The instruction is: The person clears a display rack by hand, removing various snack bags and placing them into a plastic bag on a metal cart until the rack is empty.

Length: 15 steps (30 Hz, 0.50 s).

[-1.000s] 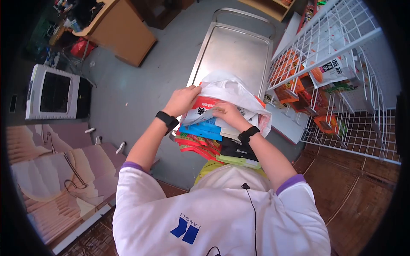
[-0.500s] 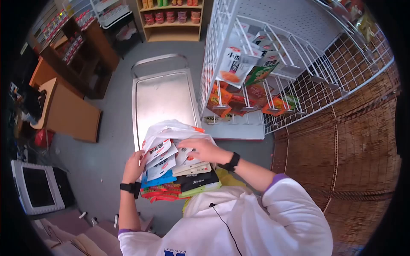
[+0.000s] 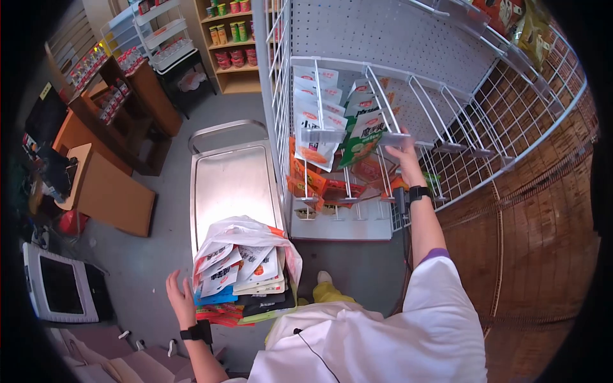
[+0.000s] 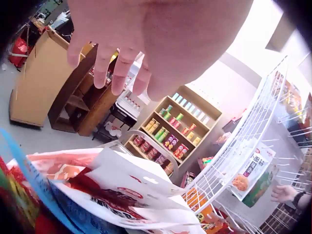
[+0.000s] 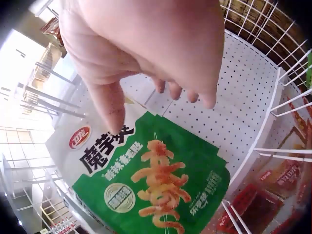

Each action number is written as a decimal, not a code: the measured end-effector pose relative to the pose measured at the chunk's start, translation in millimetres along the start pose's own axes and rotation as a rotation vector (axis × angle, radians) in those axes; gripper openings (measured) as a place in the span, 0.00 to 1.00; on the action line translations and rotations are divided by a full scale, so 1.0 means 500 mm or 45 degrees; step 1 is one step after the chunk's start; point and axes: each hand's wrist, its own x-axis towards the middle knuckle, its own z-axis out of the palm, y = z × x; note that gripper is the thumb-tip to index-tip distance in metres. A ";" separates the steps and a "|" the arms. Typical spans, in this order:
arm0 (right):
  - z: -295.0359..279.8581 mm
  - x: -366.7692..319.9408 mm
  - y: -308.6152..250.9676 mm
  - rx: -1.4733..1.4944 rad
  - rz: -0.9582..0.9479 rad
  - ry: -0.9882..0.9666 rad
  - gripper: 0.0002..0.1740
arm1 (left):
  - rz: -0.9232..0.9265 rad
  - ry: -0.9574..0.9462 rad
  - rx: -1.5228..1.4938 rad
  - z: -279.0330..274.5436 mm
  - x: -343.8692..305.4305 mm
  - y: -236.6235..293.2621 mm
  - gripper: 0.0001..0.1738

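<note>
A plastic bag (image 3: 242, 225) full of snack packets (image 3: 257, 262) lies on the near end of a metal cart. Just left of it the left hand (image 3: 181, 300) is raised with relaxed fingers, holding nothing; the left wrist view shows that hand (image 4: 146, 44) above the packets (image 4: 131, 190). At the rack, the right hand (image 3: 407, 161) is beside green-and-white packets (image 3: 363, 137) on a hook. In the right wrist view the right hand (image 5: 146, 53) hangs over the front green packet (image 5: 151, 180), its thumb over the packet's upper part, the other fingers loosely bent behind; contact is unclear.
The cart (image 3: 233, 185) stands left of the wire rack (image 3: 277, 96), whose hooks project outward. White packets (image 3: 316, 127) hang left of the green ones, orange packets (image 3: 308, 180) lower down. A wooden desk (image 3: 105, 191) and a screen device (image 3: 60, 284) stand at the left.
The right hand has left the packets in the bag and reached out to the rack. The left hand has come away from the bag's side. The head view has turned toward the rack.
</note>
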 end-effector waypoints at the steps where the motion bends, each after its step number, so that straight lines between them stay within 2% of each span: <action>1: -0.004 0.029 0.011 0.008 -0.024 -0.029 0.49 | -0.024 0.016 0.021 -0.004 -0.019 0.019 0.16; 4: 0.014 0.108 0.014 0.101 -0.125 -0.003 0.50 | -0.099 0.032 0.059 -0.005 -0.080 0.056 0.14; 5: 0.018 0.122 0.002 0.199 -0.143 -0.082 0.45 | -0.140 0.018 0.063 -0.005 -0.100 0.063 0.14; 6: 0.013 0.150 0.004 0.211 -0.143 -0.100 0.45 | -0.152 0.032 0.073 -0.005 -0.119 0.069 0.14; 8: -0.005 0.210 0.005 0.673 -0.147 -0.296 0.39 | -0.245 0.029 0.070 -0.004 -0.147 0.082 0.12; 9: 0.001 0.206 -0.016 0.726 -0.127 -0.178 0.33 | -0.256 0.041 0.075 -0.004 -0.159 0.088 0.12; 10: 0.002 0.221 -0.016 0.732 -0.127 -0.196 0.33 | -0.301 0.050 0.058 -0.005 -0.170 0.094 0.11; 13: 0.001 0.284 -0.004 0.549 -0.006 0.091 0.30 | -0.347 0.098 0.059 0.003 -0.204 0.096 0.09; 15: 0.002 0.314 0.006 0.486 -0.013 0.016 0.29 | -0.347 0.136 0.086 0.010 -0.219 0.102 0.09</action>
